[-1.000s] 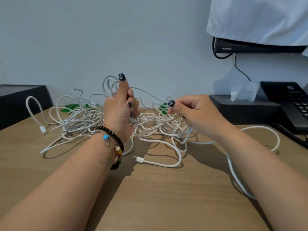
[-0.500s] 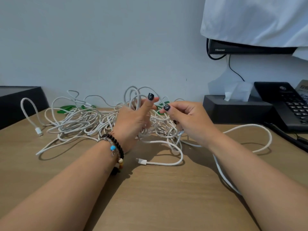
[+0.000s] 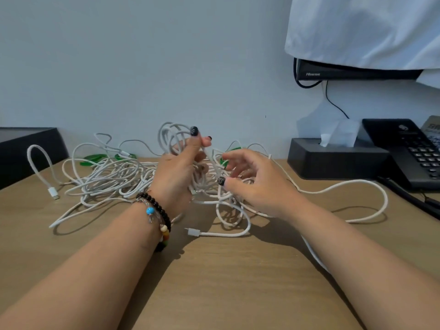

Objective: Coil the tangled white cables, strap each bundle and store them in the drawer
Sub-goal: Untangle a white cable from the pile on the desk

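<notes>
A tangle of white cables (image 3: 104, 177) sprawls across the back of the wooden desk (image 3: 214, 282). My left hand (image 3: 177, 172) is raised over the middle of the pile and grips a small coil of white cable (image 3: 171, 134), thumb up against the loops. My right hand (image 3: 252, 179) hovers just to its right with fingers spread and loosely curved, holding nothing; a strand runs between the two hands. Green straps (image 3: 91, 159) lie behind the pile near the wall. One loose plug (image 3: 192, 232) lies in front of my hands.
A black box (image 3: 26, 148) sits at the far left. At the right stand a black tissue box (image 3: 333, 158) and a black desk phone (image 3: 409, 151). A cloth-covered screen (image 3: 357, 72) hangs on the wall. A long cable loop (image 3: 371, 194) reaches right.
My right hand let go of the strand it pinched and opened its fingers. My left hand lifted its coil a little higher. The view shifted slightly.
</notes>
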### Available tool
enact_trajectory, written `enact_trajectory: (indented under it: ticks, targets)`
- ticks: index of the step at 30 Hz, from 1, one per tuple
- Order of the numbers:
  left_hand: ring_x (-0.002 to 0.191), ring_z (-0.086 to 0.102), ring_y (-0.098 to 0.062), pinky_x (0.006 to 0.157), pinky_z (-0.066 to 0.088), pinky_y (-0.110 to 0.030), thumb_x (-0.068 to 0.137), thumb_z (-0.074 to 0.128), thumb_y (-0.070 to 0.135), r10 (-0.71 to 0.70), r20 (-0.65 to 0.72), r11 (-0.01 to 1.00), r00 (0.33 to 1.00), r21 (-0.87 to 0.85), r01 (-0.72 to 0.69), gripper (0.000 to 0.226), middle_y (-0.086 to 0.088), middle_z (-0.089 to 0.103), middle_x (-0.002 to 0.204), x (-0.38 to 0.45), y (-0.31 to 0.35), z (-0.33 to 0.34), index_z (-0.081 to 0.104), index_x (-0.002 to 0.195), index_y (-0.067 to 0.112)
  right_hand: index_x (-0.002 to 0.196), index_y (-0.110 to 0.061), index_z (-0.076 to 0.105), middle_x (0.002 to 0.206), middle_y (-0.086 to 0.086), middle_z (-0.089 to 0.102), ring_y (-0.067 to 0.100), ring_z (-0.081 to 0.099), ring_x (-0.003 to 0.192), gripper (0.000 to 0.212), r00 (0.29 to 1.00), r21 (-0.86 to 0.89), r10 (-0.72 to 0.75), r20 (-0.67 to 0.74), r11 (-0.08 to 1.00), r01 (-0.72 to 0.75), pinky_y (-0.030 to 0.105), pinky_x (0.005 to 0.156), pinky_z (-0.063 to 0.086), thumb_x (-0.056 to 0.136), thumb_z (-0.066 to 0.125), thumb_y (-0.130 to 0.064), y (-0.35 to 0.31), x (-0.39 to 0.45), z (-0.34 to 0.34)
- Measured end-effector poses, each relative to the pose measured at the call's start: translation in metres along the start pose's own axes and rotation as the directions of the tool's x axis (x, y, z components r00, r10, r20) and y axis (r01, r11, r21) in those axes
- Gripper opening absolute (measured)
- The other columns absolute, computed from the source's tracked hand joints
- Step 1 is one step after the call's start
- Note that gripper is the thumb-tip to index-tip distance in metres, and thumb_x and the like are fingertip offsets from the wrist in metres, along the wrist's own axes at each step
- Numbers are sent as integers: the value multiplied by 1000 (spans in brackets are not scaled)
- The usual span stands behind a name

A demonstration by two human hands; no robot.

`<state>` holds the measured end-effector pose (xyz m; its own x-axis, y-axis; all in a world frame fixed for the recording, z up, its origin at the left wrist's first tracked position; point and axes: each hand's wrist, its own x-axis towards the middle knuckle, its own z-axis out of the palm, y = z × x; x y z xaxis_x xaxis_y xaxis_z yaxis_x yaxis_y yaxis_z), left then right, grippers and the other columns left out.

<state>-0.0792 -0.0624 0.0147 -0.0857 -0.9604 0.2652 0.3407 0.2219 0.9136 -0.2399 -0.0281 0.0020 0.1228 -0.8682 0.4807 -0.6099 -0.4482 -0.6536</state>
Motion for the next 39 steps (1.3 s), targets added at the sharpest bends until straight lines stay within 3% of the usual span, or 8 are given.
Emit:
enact_trajectory:
  ticks: [3, 6, 14, 22, 27, 32, 35, 39]
  targets:
    - [100, 69, -12, 79, 55, -26, 99, 49, 33, -13, 45, 988, 999, -154, 20, 30, 0, 75, 105, 5, 1, -2, 60, 77, 15, 94, -23, 70, 82, -9, 67, 5, 59, 68, 12, 998, -8, 40, 38, 999, -40, 22, 65, 51, 84, 71, -29, 3, 0, -3]
    - [90, 73, -16, 85, 58, -33, 102, 44, 32, -25, 53, 954, 998, -296, 40, 32, -9, 76, 96, 7, 7, -3, 52, 78, 13, 74, -14, 71, 64, 1, 65, 6, 52, 55, 15, 997, -14, 5, 83, 1000, -3, 26, 57, 45, 84, 73, -25, 3, -1, -2]
    - [36, 32, -1, 43, 39, -15, 102, 44, 39, -93, -69, 857, 993, -514, 45, 32, 10, 37, 47, 24, 19, -25, 47, 76, 19, 79, -8, 68, 48, -13, 53, 1, 41, 41, 19, 984, 222, 128, 120, 963, -152, 13, 47, 38, 95, 61, -13, -8, 0, -8]
    - [35, 25, -4, 38, 28, -15, 103, 42, 35, -66, -137, 842, 988, -539, -18, 34, 9, 28, 43, 31, 30, -43, 43, 71, 22, 67, -28, 70, 50, -20, 60, -6, 51, 50, 21, 925, 28, 193, -328, 980, -195, 21, 58, 40, 87, 70, -22, 21, 15, -25]
    - [37, 25, -6, 40, 26, -18, 104, 42, 35, -108, -26, 908, 994, -410, 88, 33, 9, 29, 45, 15, 13, -15, 44, 74, 19, 119, -25, 69, 99, -8, 55, 5, 53, 86, 42, 974, -247, -2, -228, 967, -56, 15, 77, 44, 84, 61, -4, 13, 9, -8]
    - [39, 27, -7, 41, 30, -19, 102, 47, 39, -104, -83, 929, 991, -365, 67, 32, 8, 32, 46, 15, 11, -12, 44, 77, 18, 135, -17, 55, 106, -2, 65, 1, 61, 94, 51, 988, 116, -124, 88, 987, 114, 9, 75, 47, 87, 53, -1, -23, -8, -3]
    - [38, 30, -6, 41, 33, -19, 100, 49, 44, -113, -121, 906, 986, -421, 52, 34, 9, 35, 47, 18, 11, -16, 44, 77, 19, 119, -13, 65, 94, 9, 68, 18, 65, 83, 25, 941, 232, -51, 335, 972, -31, 28, 76, 56, 97, 54, -14, -27, -12, 11]
    - [35, 29, -4, 37, 31, -16, 103, 43, 39, -120, -267, 766, 956, -638, -82, 38, 10, 34, 45, 31, 29, -37, 41, 70, 20, 88, -11, 71, 75, 5, 60, 13, 57, 69, 28, 941, 273, -9, 338, 958, -89, 20, 68, 49, 101, 50, -22, -22, -3, 9]
